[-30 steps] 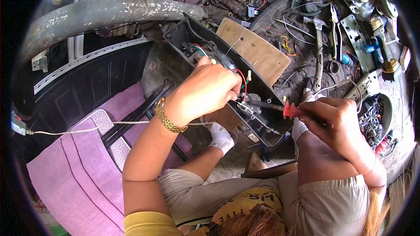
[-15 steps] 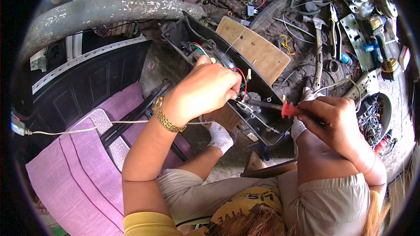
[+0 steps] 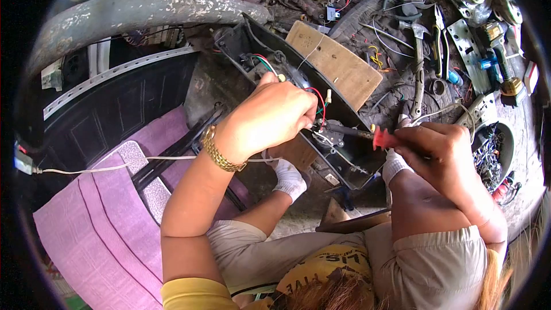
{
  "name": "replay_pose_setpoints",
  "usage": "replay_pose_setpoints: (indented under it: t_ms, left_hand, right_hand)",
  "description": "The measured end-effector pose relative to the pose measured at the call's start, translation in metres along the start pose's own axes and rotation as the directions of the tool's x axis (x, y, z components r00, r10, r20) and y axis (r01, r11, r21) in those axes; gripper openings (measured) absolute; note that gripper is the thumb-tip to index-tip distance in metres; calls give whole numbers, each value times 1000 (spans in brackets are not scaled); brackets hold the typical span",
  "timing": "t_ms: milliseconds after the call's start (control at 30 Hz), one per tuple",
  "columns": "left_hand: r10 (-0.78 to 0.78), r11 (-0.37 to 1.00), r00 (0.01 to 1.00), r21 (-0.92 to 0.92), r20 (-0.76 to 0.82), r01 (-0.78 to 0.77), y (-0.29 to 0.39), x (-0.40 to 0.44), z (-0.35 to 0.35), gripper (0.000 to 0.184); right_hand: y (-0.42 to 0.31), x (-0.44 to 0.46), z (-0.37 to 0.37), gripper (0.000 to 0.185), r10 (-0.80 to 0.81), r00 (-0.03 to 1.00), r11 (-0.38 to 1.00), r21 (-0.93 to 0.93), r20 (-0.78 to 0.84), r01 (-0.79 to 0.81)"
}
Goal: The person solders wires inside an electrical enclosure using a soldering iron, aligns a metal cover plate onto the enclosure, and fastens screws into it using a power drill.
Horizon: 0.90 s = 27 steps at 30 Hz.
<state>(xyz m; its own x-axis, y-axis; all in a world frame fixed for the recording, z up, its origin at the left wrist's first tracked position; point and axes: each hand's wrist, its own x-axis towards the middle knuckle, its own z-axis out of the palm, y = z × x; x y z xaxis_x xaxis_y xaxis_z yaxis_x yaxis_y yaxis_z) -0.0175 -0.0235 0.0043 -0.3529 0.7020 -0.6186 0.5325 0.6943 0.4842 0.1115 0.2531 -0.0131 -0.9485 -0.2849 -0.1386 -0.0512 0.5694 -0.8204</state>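
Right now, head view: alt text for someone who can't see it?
A person's right hand holds a red-handled tool, its shaft reaching into an open black housing with coloured wires, toward the left hand. A wooden board, a hammer and pliers lie beyond.

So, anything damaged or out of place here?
The curved grey pipe, upper left, looks worn: whitish patches, as if paint flaked off. Also, a white cable passes loosely over the pink cloth, possibly a snag.

Beyond the left hand [image 3: 276,113], room above the wooden board [image 3: 334,64] — toward the right hand [image 3: 441,150], a soldering iron [image 3: 381,138] blocks.
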Motion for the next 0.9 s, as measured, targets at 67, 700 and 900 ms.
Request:
replay_pose_setpoints:
  t_ms: [67,700,900]
  left_hand:
    - [1,1000,1000,0,-10,-1,0,0,0,4]
    - [-31,999,998,41,46,30,2,3,-3,4]
    - [-14,999,1000,43,23,13,1,4,-1,4]
  right_hand:
    - [0,-1,-3,17,10,1000,1000,-28,5,-10]
    - [0,-1,2,16,0,999,999,-53,45,2]
    - [0,-1,2,16,-13,999,999,-46,41,14]
